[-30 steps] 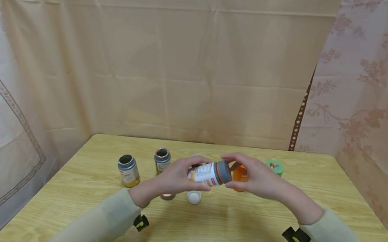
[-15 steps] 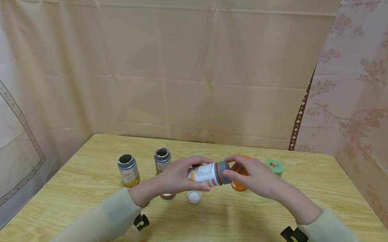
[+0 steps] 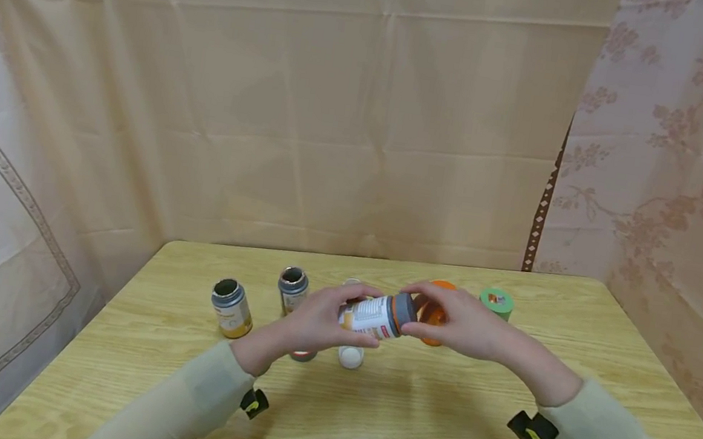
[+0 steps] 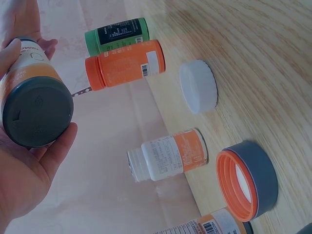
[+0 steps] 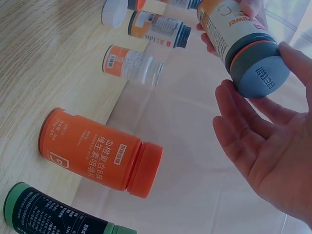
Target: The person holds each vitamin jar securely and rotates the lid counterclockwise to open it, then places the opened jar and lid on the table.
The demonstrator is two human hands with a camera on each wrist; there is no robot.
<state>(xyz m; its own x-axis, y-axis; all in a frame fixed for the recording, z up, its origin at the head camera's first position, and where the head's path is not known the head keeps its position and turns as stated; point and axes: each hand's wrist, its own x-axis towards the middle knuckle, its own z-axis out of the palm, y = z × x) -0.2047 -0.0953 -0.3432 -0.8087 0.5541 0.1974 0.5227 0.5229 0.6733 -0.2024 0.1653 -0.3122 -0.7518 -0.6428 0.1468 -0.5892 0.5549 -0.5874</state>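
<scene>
My left hand (image 3: pixel 322 318) grips a supplement bottle (image 3: pixel 366 317) round its white and orange body, tilted and held above the table. Its dark base (image 4: pixel 38 112) faces the left wrist camera. A grey cap (image 3: pixel 404 311) with an orange ring beneath it sits on the bottle's end, pointing right. Thumb and fingertips of my right hand (image 3: pixel 468 324) pinch this cap from opposite sides; in the right wrist view the cap's top (image 5: pixel 265 78) shows between them, away from the palm.
Two uncapped bottles, one (image 3: pixel 232 310) at left and another (image 3: pixel 293 290) beside it, stand on the table (image 3: pixel 168 374). A small uncapped bottle (image 4: pixel 168 156), a white cap (image 4: pixel 197 87) and a grey cap (image 4: pixel 263 180) are nearby. An orange bottle (image 5: pixel 90 148) and green one (image 5: pixel 53 214) stand right.
My right fingers have shifted round the cap, reaching further over it half a second ago and drawing back to its sides now. The left hand and bottle stay nearly still.
</scene>
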